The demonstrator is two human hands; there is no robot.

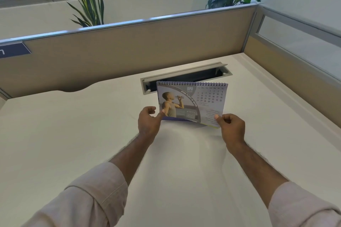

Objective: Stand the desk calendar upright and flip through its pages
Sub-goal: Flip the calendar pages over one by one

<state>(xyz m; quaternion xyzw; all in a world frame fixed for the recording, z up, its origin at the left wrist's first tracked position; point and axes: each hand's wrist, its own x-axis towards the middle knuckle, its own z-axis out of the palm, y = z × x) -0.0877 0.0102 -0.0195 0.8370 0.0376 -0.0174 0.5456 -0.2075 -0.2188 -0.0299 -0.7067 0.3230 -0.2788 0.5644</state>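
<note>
A spiral-bound desk calendar (193,101) stands upright on the white desk (73,134), a little beyond the middle. Its front page shows APR, a photo of a person drinking water, and a date grid. My left hand (148,122) pinches the page's lower left corner with thumb and fingers. My right hand (231,128) pinches the lower right corner, where the page lifts slightly off the base. The wire binding runs along the top edge.
Right behind the calendar a grey cable hatch (186,77) lies open in the desk. Beige partition walls (129,48) close the back and right sides. Two potted plants (88,0) rise behind the partition, below the windows.
</note>
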